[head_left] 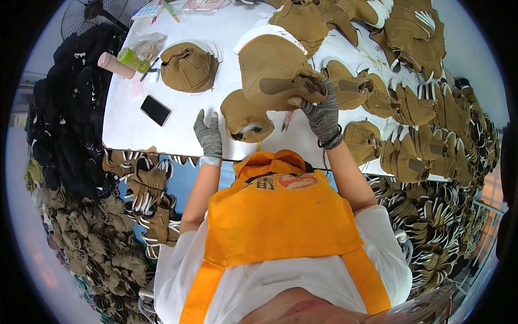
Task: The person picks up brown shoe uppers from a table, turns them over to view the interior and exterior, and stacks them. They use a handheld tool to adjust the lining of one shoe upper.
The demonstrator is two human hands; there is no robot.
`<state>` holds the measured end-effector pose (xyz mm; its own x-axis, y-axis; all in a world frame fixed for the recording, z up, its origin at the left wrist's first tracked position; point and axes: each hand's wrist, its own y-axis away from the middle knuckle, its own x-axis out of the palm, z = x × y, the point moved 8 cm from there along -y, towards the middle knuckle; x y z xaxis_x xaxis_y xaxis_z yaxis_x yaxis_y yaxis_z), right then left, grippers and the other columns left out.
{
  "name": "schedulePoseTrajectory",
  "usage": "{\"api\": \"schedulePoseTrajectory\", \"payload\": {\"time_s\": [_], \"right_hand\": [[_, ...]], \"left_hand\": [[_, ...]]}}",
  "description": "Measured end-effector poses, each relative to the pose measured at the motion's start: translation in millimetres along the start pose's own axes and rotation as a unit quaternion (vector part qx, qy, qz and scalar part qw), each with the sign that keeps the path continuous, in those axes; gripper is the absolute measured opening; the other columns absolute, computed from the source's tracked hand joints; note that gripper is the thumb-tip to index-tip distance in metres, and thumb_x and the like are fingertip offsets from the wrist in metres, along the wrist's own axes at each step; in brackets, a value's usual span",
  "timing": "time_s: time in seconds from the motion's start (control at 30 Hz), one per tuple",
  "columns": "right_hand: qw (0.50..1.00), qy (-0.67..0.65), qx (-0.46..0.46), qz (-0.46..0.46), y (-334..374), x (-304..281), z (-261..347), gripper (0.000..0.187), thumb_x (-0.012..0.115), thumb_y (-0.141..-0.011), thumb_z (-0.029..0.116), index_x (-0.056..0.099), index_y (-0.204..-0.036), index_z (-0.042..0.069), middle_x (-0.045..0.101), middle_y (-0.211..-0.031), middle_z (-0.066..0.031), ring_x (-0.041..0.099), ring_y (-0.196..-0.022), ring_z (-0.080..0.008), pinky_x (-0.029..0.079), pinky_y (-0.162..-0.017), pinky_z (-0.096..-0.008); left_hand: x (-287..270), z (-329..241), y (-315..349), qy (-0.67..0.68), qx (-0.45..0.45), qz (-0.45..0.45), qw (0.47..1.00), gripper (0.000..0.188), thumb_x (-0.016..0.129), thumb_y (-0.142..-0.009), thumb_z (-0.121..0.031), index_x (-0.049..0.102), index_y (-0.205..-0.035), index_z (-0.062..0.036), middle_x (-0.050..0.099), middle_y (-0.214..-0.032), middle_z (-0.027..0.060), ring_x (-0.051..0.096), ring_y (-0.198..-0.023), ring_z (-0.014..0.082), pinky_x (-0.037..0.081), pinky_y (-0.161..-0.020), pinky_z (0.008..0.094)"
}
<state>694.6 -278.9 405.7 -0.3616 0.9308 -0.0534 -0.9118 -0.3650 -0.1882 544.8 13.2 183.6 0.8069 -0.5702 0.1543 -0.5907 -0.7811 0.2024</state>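
Note:
My right hand (322,120), in a grey knit glove, is closed on the gathered end of a tan shoe upper (270,63) with a white stitched rim, holding it up over the table. My left hand (209,136), gloved alike, is open above the table's front edge, fingers stretched out and holding nothing. Just to its right lies a second tan shoe upper (240,116), with its opening toward me. Behind the left hand, a rounded stack of tan uppers (189,67) with white rims sits on the table. A small pair of snips (287,120) lies beside my right hand.
The white table (178,135) carries a phone (155,110), a pink bottle (116,65), a green bottle (133,60) and a plastic bag (148,46). Rows of tan uppers (413,110) cover its right side. Black piles (70,119) and a fan (89,16) stand left.

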Motion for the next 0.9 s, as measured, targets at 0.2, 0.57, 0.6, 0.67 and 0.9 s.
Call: {"api": "schedulePoseTrajectory", "payload": {"time_s": [0.2,0.57,0.6,0.67,0.9], "right_hand": [[0.989,-0.109,-0.011,0.102,9,22,8,0.065,0.08,-0.073,0.012,0.046,-0.128,0.005,0.054,-0.125,-0.011,0.056,-0.112,-0.0232,0.048,-0.095,-0.0407],[0.921,0.272,-0.274,-0.051,39,4,89,0.102,0.088,-0.059,0.038,0.033,-0.138,0.004,0.043,-0.136,-0.0163,0.041,-0.126,-0.0343,0.017,-0.111,-0.0512],[0.918,0.282,-0.275,-0.052,43,4,90,0.106,0.087,-0.059,0.041,0.031,-0.14,0.003,0.042,-0.139,-0.0168,0.04,-0.128,-0.0343,0.016,-0.112,-0.0508],[0.921,0.28,-0.265,-0.046,44,0,85,0.105,0.086,-0.06,0.041,0.031,-0.141,0.003,0.04,-0.14,-0.0172,0.038,-0.13,-0.0346,0.016,-0.112,-0.0506],[0.916,0.3,-0.261,-0.048,51,-7,75,0.105,0.084,-0.061,0.046,0.032,-0.141,0.003,0.04,-0.14,-0.0175,0.038,-0.13,-0.0354,0.02,-0.111,-0.0491]], "left_hand": [[139,-125,55,0.202,-0.143,0.383,0.89,0.082,0.057,-0.086,-0.056,0.032,-0.141,-0.0004,0.042,-0.14,0.0148,0.042,-0.127,0.0276,0.034,-0.108,0.0409],[165,-138,49,0.396,-0.231,0.423,0.782,0.077,0.07,-0.078,-0.051,0.042,-0.136,-0.0087,0.048,-0.134,0.0137,0.051,-0.118,0.0308,0.048,-0.097,0.0448],[169,-141,52,0.386,-0.237,0.397,0.799,0.083,0.073,-0.073,-0.054,0.043,-0.135,-0.0087,0.05,-0.132,0.0146,0.053,-0.116,0.0317,0.05,-0.094,0.0456],[174,-157,61,0.383,-0.219,0.43,0.788,0.083,0.074,-0.072,-0.053,0.043,-0.135,-0.0087,0.051,-0.13,0.0144,0.053,-0.116,0.0316,0.05,-0.094,0.0456],[175,-139,55,0.363,-0.222,0.411,0.806,0.086,0.076,-0.068,-0.055,0.045,-0.134,-0.0091,0.052,-0.13,0.0135,0.053,-0.115,0.0305,0.051,-0.093,0.0444]]}}
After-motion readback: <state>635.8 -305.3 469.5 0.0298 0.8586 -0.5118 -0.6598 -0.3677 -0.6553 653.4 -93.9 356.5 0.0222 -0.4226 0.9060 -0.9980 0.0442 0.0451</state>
